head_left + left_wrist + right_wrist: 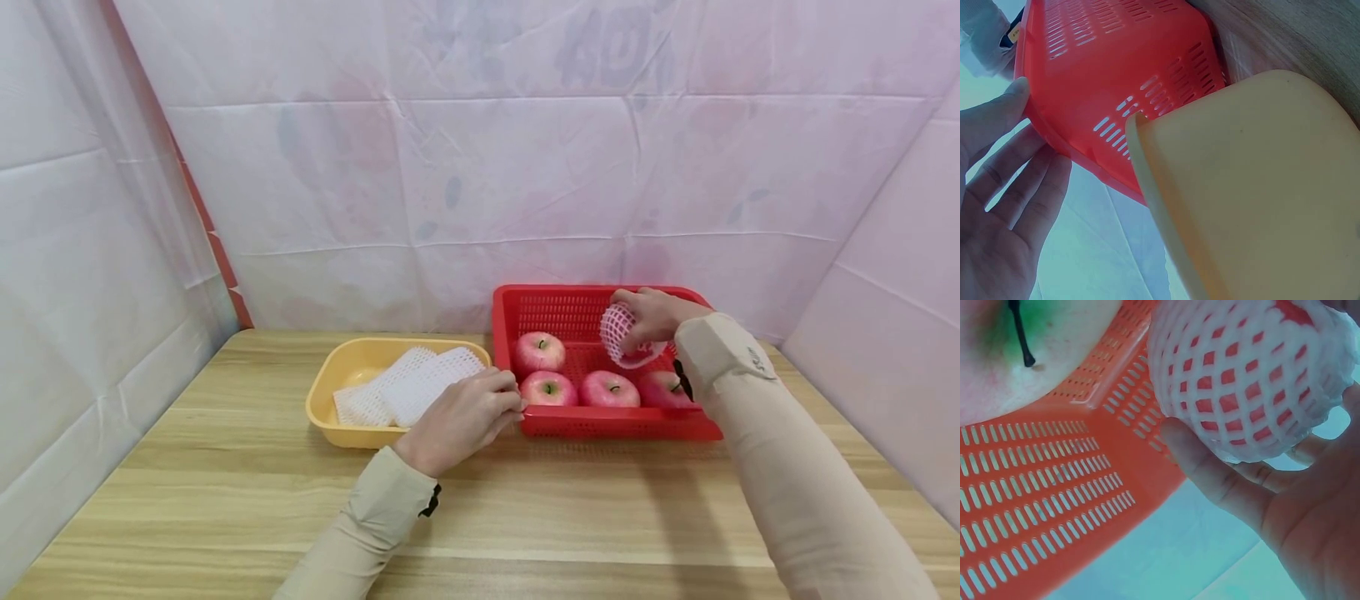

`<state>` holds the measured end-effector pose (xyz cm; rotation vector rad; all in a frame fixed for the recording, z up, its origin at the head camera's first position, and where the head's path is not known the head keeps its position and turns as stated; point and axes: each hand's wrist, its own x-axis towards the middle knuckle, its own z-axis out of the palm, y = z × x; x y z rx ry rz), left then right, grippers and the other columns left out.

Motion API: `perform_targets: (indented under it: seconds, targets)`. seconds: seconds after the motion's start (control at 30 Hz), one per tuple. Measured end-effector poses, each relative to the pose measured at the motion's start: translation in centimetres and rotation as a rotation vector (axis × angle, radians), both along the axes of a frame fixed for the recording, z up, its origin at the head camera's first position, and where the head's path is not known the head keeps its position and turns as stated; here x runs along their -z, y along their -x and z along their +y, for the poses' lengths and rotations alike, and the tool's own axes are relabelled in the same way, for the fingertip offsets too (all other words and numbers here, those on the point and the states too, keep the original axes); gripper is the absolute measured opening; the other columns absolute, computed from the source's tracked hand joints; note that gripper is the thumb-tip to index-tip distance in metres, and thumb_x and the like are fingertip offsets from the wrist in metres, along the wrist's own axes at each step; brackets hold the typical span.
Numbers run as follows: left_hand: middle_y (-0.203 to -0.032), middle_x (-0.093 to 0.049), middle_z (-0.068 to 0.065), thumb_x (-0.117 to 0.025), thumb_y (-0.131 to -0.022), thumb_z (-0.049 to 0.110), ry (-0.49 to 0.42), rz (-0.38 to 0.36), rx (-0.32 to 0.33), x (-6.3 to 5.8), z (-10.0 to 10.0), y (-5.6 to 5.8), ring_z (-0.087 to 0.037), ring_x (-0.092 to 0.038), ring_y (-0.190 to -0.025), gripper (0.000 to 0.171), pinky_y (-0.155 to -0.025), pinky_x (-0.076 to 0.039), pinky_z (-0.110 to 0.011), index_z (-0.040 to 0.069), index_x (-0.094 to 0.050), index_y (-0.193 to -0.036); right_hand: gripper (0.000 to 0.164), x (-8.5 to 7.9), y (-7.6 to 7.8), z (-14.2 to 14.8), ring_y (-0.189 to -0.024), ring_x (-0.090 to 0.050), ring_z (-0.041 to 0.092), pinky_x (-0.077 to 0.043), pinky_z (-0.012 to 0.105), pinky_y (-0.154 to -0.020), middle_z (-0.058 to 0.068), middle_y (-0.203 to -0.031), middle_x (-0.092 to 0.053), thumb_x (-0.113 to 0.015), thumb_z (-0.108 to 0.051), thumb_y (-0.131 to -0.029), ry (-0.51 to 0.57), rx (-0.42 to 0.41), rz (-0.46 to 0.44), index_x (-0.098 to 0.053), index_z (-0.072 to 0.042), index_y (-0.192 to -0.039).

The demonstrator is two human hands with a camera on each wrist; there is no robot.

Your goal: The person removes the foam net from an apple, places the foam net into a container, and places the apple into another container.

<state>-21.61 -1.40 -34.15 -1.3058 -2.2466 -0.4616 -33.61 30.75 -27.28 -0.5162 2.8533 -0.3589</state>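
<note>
My right hand [651,318] grips an apple in a white foam net sleeve [617,329], inside the red basket [622,423] toward its right side. Seen from the right wrist, red skin shows through the net of the sleeved apple [1241,387], with the fingers curled round it. Bare apples lie in the same basket: one at the back left [540,353], and a row along the front wall, including a middle apple [610,390]. My left hand [468,414] pinches the basket's front left corner; in the left wrist view the thumb and fingers straddle the red rim [1079,157].
Left of the basket, and close against it, stands a yellow tub [324,414] holding flat white foam net sleeves [435,382]. Both containers are on a wood-grain table [225,467]. Pale printed sheeting [510,183] hangs behind and on both sides.
</note>
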Motion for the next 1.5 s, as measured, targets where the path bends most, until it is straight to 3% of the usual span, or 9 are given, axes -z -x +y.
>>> perform_targets:
  seconds: [0.43,0.73,1.2,1.5]
  targets:
    - [-0.091,-0.064,-0.001,-0.084,-0.085,0.01,-0.005,-0.001,-0.004,0.1,-0.1,0.0,-0.014,-0.059,-0.083,0.009,-0.077,-0.052,-0.018,0.007,-0.077,-0.091,0.077,-1.0,-1.0,-0.7,-0.102,-0.054,0.038,-0.056,0.046,-0.074,0.022,-0.116,-0.054,-0.083,-0.021,-0.07,0.026,-0.064,0.029,-0.048,0.0,-0.135]
    - [-0.091,-0.064,-0.001,-0.084,-0.084,0.01,-0.006,-0.012,0.001,0.1,-0.1,-0.1,-0.014,-0.059,-0.082,0.011,-0.077,-0.052,-0.018,0.006,-0.077,-0.091,0.085,-1.2,-1.5,-0.9,-0.108,-0.052,0.042,-0.058,0.048,-0.077,0.024,-0.123,-0.052,-0.085,-0.022,-0.069,0.023,-0.037,0.013,-0.046,0.0,-0.141]
    - [-0.09,-0.063,0.0,-0.084,-0.085,0.01,-0.007,0.007,0.005,0.0,0.0,0.0,-0.014,-0.059,-0.082,0.009,-0.076,-0.051,-0.018,0.007,-0.077,-0.09,0.082,-1.8,-2.7,-0.9,-0.104,-0.053,0.038,-0.056,0.049,-0.077,0.024,-0.12,-0.055,-0.081,-0.02,-0.068,0.009,-0.09,0.06,-0.048,0.002,-0.14]
    - [-0.091,-0.064,-0.001,-0.084,-0.085,0.01,0.0,-0.001,0.0,0.0,-0.1,0.0,-0.014,-0.059,-0.083,0.009,-0.077,-0.051,-0.018,0.006,-0.077,-0.09,0.079,-1.8,-3.6,-0.9,-0.099,-0.055,0.034,-0.057,0.042,-0.07,0.017,-0.112,-0.057,-0.08,-0.019,-0.065,0.049,-0.117,0.074,-0.052,0.001,-0.136]
